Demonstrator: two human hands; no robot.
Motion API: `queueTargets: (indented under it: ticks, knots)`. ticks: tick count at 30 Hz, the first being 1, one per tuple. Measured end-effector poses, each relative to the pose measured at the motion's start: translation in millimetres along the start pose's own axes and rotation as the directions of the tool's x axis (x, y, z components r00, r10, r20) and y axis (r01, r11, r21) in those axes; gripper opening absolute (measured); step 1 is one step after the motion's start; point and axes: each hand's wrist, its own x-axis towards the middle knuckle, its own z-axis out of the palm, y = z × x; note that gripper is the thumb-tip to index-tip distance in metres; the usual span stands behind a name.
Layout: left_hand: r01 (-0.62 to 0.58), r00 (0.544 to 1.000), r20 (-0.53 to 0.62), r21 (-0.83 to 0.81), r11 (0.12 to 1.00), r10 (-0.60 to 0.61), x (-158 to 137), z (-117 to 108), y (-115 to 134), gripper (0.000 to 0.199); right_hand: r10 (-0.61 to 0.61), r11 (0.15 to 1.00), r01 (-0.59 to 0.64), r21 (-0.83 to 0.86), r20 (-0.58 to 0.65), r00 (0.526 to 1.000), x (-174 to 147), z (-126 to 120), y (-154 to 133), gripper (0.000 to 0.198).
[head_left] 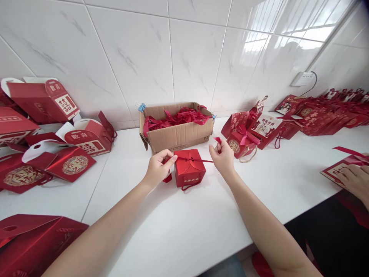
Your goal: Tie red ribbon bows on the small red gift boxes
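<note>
A small red gift box (187, 172) stands upright on the white table in front of me, its top flaps folded together. A dark red ribbon (198, 159) crosses the top, with a twist or knot near the middle. My left hand (160, 169) pinches one end of the ribbon at the box's left edge, and a loose tail hangs below the fingers. Off to the right of the box, my right hand (222, 156) is closed on the other end, with the ribbon stretched between them. A cord handle (190, 187) droops at the front of the box.
Behind the box is a cardboard box (178, 137) full of red ribbons (184, 116). Several red gift boxes (71, 163) crowd the left side. More decorated boxes (265, 130) stand at the right. At the far right, another person's hand (356, 180) rests on a red package.
</note>
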Motion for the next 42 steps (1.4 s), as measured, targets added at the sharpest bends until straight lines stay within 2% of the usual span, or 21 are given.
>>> queueTargets:
  ticks: [3,6,9,10,12,13,15,20,25,29,33,37,42]
  knots:
    - [0.049,0.997,0.057,0.002,0.999,-0.049,4.5,-6.3,3.1,0.032,0.024,0.995,-0.025,0.094,0.008,1.0,-2.0,-1.0,-1.4,0.04]
    - [0.188,0.964,0.184,0.038,0.981,-0.192,9.8,-21.6,12.5,0.038,0.091,0.945,-0.107,0.309,0.067,0.994,-3.3,-3.0,-3.9,0.041]
    - [0.336,0.868,0.316,0.195,0.922,-0.383,13.6,-42.3,24.4,0.042,0.177,0.823,-0.249,0.511,0.185,0.967,-1.3,-6.6,-5.2,0.035]
    - [0.345,0.839,0.348,0.252,0.904,-0.418,14.6,-49.2,28.1,0.043,0.205,0.763,-0.304,0.57,0.233,0.951,0.0,-7.9,-5.0,0.033]
    - [0.339,0.816,0.367,0.324,0.883,-0.448,15.9,-62.1,34.5,0.044,0.245,0.638,-0.393,0.663,0.309,0.919,3.1,-10.3,-3.8,0.029]
    - [0.334,0.818,0.358,0.342,0.879,-0.45,16.2,-67.9,37.5,0.043,0.256,0.591,-0.416,0.691,0.328,0.909,4.5,-11.3,-2.9,0.027]
    - [0.332,0.831,0.331,0.349,0.876,-0.447,16.2,-78.5,44.0,0.041,0.266,0.568,-0.413,0.712,0.316,0.91,6.9,-12.6,-1.1,0.023]
    - [0.31,0.844,0.36,0.274,0.91,-0.396,9.1,-98.8,64.8,0.038,0.286,0.569,-0.364,0.737,0.237,0.928,8.1,-13.9,-1.1,0.022]
    - [0.253,0.899,0.315,0.197,0.947,-0.305,-0.8,-111.4,78.2,0.053,0.254,0.601,-0.263,0.754,0.132,0.958,8.4,-16.4,-3.9,0.024]
    - [0.188,0.94,0.241,0.221,0.957,-0.241,-2.3,-120.8,76.9,0.033,0.264,0.65,-0.192,0.735,0.018,0.964,11.9,-19.1,-0.9,0.022]
    - [0.176,0.967,0.148,0.195,0.965,-0.207,-0.9,-130.4,74.6,0.015,0.254,0.677,-0.159,0.718,-0.025,0.967,15.3,-21.0,4.0,0.022]
    - [0.153,0.988,0.027,0.057,0.987,-0.155,-0.1,-135.6,74.7,0.012,0.265,0.639,-0.148,0.755,-0.036,0.964,16.0,-21.7,5.5,0.029]
    - [0.117,0.991,-0.042,-0.173,0.978,-0.126,-1.6,-133.5,76.8,0.031,0.276,0.618,-0.162,0.769,-0.02,0.961,15.2,-21.5,3.6,0.028]
